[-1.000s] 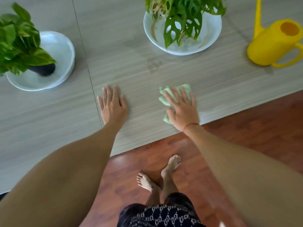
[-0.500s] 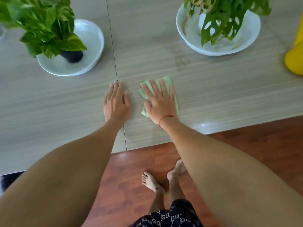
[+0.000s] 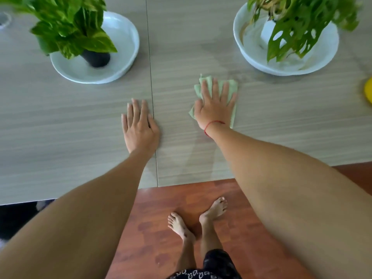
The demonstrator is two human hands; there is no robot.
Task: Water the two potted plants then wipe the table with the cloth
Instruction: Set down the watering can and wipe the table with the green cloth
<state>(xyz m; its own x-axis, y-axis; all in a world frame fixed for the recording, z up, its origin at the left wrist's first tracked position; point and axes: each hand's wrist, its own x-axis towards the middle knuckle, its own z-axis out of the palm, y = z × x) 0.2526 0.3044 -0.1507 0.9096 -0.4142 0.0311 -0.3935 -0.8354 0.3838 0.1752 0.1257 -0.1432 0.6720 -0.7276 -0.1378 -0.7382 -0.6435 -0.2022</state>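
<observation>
Half a second ago the right hand [image 3: 216, 106] and its cloth [image 3: 231, 88] lay just beside the left hand [image 3: 138, 125]; now they sit well to the right of it and farther from the near table edge, with a faint damp sheen on the wood between the near edge and the wrist. The left hand lies in much the same place, palm flat, fingers loosely together, its thumb side touching the seam [image 3: 152, 93] that divides the table [image 3: 60, 127]. The right hand lies flat with fingers spread, pressing down on the pale green cloth rather than pinching it; the cloth shows beyond the fingertips on the far side and along the little-finger side, crumpled at its far left corner. The cloth rests on the right panel of the table, nearer than the right potted plant [image 3: 302, 23] in its white bowl [image 3: 251, 59] and apart from it. The left potted plant [image 3: 72, 27] stands in a white dish [image 3: 124, 33] on the far left panel. A sliver of a yellow object [image 3: 368, 93] shows at the right border. Bare tabletop lies open to the right of the cloth and across the near left panel; the near edge runs just past both forearms, above a red-brown wooden floor [image 3: 161, 228].
</observation>
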